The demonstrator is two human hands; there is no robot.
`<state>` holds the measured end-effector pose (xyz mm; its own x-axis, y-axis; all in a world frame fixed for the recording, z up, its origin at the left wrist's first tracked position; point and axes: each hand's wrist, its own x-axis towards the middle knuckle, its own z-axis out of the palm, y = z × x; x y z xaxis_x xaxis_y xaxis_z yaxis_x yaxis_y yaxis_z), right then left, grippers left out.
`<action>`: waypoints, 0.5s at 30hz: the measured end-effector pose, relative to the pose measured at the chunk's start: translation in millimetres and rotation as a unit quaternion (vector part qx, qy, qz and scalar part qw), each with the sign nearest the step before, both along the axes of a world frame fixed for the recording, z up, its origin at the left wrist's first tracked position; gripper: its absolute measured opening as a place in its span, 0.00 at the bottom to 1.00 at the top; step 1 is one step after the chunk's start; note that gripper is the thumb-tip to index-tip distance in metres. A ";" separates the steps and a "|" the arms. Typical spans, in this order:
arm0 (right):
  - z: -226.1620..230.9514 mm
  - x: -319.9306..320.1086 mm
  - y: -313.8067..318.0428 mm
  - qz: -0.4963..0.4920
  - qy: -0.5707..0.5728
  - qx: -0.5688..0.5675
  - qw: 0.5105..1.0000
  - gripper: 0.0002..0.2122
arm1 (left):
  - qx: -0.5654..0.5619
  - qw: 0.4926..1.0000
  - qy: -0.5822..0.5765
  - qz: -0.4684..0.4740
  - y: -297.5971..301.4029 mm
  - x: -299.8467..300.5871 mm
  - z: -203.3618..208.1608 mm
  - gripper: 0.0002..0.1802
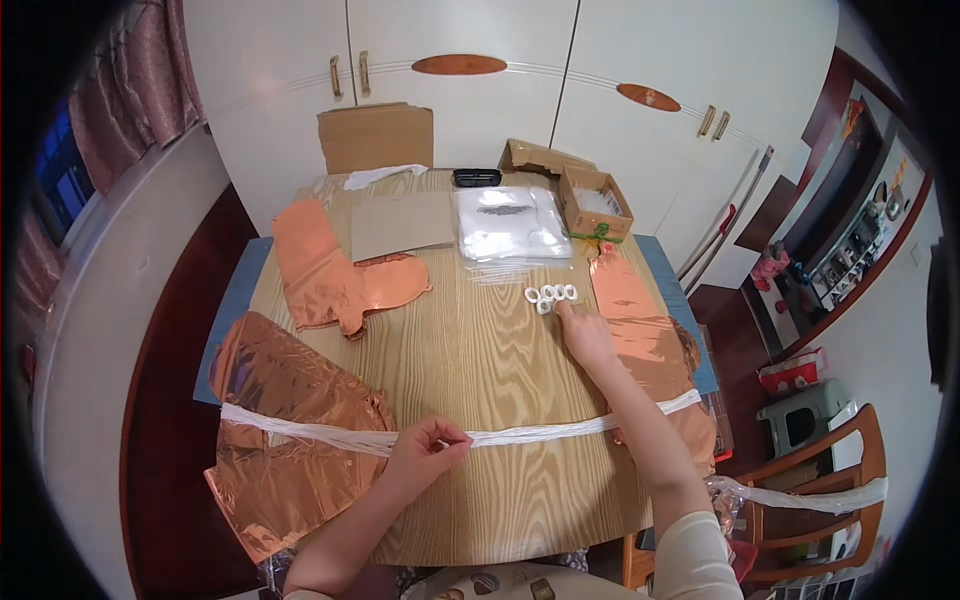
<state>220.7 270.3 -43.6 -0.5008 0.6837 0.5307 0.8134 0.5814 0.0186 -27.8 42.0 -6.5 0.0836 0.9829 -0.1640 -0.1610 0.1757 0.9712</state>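
A long bundle of thin white ribbon strands (545,434) stretches sideways across the near part of the table. My left hand (428,452) is closed in a pinch on it near the middle. Farther off, several small white rings (547,291), like little tape rolls, lie in a cluster. My right hand (588,335) reaches to their near edge with its fingers curled together; what lies between the fingertips is hidden. Under the bundle's left end lies a copper-coloured foil balloon (290,400), flat. More flat copper foil (635,310) lies under my right forearm.
Another flat copper foil balloon (315,265) lies at the far left of the wood-grain table (480,360). At the back are a cardboard sheet (400,228), clear plastic bags (512,222), a small black case (477,178) and a cardboard box (596,205). A wooden chair (870,465) stands at right.
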 end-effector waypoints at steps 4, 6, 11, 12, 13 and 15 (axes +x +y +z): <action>3.0 -6.2 -3.3 -0.028 0.013 -0.037 0.999 0.03 | 0.008 1.000 0.023 -0.003 -0.8 -0.4 -3.3 0.06; 2.6 -6.4 -3.1 -0.039 0.047 -0.069 0.996 0.03 | 0.009 1.000 0.014 0.003 -1.1 0.3 -3.6 0.05; 1.5 -4.4 3.3 -0.022 0.180 -0.030 0.983 0.06 | 0.028 0.999 0.029 0.016 0.7 0.5 -7.9 0.04; 4.5 -6.5 3.2 -0.035 0.176 -0.043 0.983 0.06 | 0.027 0.999 0.026 0.017 0.9 0.0 -9.4 0.04; 8.0 -10.0 2.8 -0.049 0.172 -0.056 0.982 0.07 | 0.027 0.999 0.023 0.018 1.1 -0.4 -10.9 0.04; 12.0 -17.7 4.3 -0.082 0.171 -0.093 0.978 0.08 | 0.022 0.999 0.013 0.021 1.5 -0.6 -10.8 0.04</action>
<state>202.9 274.6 -31.6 -0.1924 0.8400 0.5073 0.8360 0.4110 -0.3635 -28.4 43.6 -17.3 0.0378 0.9918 -0.1219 -0.1414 0.1261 0.9819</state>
